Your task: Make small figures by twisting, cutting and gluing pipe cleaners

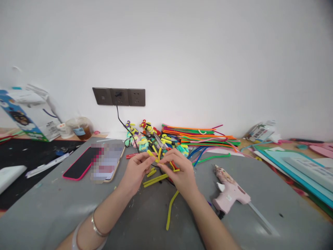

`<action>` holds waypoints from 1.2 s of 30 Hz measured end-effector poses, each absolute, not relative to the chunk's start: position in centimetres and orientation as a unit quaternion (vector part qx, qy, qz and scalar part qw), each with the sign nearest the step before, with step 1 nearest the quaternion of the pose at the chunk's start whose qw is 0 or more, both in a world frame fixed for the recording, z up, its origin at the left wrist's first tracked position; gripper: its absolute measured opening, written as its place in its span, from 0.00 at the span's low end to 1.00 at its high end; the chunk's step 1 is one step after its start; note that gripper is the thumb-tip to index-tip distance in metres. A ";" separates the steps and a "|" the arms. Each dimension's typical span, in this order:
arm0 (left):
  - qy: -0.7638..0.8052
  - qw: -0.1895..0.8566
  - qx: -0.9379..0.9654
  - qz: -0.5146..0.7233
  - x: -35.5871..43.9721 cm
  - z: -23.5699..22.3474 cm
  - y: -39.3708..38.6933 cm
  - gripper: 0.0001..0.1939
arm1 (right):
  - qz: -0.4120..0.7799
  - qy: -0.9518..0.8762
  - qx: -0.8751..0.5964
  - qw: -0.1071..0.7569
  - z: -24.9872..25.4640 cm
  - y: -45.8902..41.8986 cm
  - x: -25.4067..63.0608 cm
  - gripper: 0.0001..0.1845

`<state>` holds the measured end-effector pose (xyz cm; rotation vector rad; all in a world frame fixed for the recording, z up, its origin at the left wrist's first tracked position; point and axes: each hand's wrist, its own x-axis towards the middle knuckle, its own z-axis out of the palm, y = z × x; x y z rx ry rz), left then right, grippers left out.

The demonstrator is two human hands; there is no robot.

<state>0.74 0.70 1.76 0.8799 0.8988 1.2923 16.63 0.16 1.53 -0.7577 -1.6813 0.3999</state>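
Note:
Both hands meet above the middle of the grey mat, fingertips almost touching. My left hand (138,170) pinches a short, bent yellow pipe cleaner (150,153) between thumb and fingers. On the other side my right hand (179,170) grips the same bent piece, whose upright end shows between the hands. Below them lie straight yellow pipe cleaners (155,181) and a short folded yellow piece (151,172). One longer yellow pipe cleaner (170,211) curves down under my right wrist. Fingers partly hide how the held piece is bent.
A pink glue gun (230,194) with a clear stick lies right; two phones (84,163) lie left. Behind the hands are small pipe-cleaner figures (145,128), scissors (159,140) and a bundle of coloured pipe cleaners (203,137). A black cord (125,125) runs from the wall socket.

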 end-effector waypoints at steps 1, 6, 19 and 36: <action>0.401 0.609 0.392 0.561 0.7 1.8 0.6 0.20 | 0.173 -0.721 -0.325 0.587 1.5 0.2 16.7 0.07; 0.411 0.583 0.455 0.533 0.2 2.0 0.7 0.20 | 0.194 -0.724 -0.316 0.582 1.6 0.3 17.0 0.07; 0.391 0.645 0.410 0.512 0.5 2.2 0.7 0.21 | 0.329 -0.695 -0.290 0.569 1.5 0.6 17.2 0.10; 0.382 0.611 0.510 0.469 0.3 2.4 0.5 0.20 | 0.495 -0.626 -0.322 0.510 1.9 1.0 17.8 0.18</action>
